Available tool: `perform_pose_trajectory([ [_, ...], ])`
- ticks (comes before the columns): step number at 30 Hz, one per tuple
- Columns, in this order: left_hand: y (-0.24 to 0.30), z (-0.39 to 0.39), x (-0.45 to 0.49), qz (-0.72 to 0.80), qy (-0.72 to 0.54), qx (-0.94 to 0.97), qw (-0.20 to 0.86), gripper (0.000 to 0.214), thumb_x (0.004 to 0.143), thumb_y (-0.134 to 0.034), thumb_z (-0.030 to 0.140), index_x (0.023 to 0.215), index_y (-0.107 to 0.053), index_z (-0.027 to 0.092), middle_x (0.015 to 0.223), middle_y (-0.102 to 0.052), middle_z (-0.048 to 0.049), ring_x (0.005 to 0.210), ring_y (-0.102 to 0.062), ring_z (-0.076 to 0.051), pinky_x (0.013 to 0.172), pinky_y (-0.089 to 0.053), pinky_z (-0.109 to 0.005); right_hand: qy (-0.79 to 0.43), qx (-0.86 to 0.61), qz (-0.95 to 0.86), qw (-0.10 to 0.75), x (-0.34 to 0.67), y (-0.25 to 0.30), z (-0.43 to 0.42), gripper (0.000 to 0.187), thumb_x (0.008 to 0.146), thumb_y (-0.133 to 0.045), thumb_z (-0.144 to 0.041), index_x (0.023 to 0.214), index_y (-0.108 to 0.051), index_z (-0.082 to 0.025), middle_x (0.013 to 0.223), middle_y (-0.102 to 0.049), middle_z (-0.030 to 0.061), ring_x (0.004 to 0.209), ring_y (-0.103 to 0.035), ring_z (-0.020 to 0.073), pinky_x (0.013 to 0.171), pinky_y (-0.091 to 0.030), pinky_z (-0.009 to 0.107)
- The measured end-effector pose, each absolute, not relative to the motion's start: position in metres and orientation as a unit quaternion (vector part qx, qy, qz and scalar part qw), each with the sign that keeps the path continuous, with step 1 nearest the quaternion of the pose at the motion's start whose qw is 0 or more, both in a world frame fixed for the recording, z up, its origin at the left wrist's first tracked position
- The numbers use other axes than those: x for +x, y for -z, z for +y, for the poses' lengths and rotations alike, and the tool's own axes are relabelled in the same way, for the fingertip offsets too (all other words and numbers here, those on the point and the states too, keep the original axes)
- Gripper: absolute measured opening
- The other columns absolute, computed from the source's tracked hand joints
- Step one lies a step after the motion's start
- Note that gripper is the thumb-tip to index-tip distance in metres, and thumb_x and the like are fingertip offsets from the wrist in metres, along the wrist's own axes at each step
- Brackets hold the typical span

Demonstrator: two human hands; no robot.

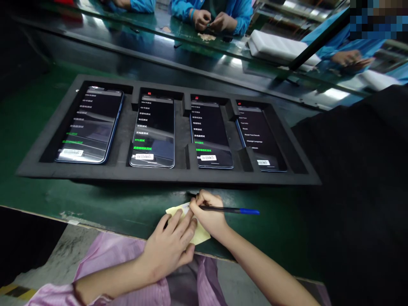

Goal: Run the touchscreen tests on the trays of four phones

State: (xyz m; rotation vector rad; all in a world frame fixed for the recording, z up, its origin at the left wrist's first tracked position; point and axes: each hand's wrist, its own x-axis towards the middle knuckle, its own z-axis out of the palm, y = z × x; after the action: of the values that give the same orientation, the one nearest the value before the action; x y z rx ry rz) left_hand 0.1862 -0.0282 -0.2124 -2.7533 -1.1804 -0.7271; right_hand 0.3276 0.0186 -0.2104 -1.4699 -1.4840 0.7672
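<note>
My right hand (210,212) is closed around a pen (236,210) with a dark barrel and a blue end pointing right. Its tip is hidden by my fingers, close over a yellow paper note (201,235). My left hand (175,238) lies flat on the note with its fingers stretched out, pressing it to the green table near the front edge. Just beyond both hands is a black foam tray (165,175). Several smartphones lie in its slots with lit screens, among them a left one (91,123), a middle one (154,129) and a right one (263,136).
The green table (127,212) runs under the tray. Black cloth (357,191) hangs at the right. Across a dark rail, people in blue sleeves work, one person's hands (210,20) together over the far bench. White foam packs (280,46) lie there, behind a dark slanting bar (318,38).
</note>
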Motion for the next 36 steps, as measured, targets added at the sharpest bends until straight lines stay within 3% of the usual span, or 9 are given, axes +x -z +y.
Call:
perform_pose_trajectory([
  [36,0.2095,-0.0282,0.1849,-0.386,0.22,-0.895,0.028,0.034,0.084,-0.044,0.037,0.107,-0.064,0.022,0.113,-0.067,0.0026,0.105,-0.05,-0.018,0.087,-0.033,-0.032,-0.319,-0.6,-0.586,0.441,0.3282,0.2087,0.0187,0.027,0.065,-0.047,-0.02,0.046,-0.028,-0.022,0.04,-0.03,-0.0081,0.036,-0.028,0.005,0.038,-0.027,0.019],
])
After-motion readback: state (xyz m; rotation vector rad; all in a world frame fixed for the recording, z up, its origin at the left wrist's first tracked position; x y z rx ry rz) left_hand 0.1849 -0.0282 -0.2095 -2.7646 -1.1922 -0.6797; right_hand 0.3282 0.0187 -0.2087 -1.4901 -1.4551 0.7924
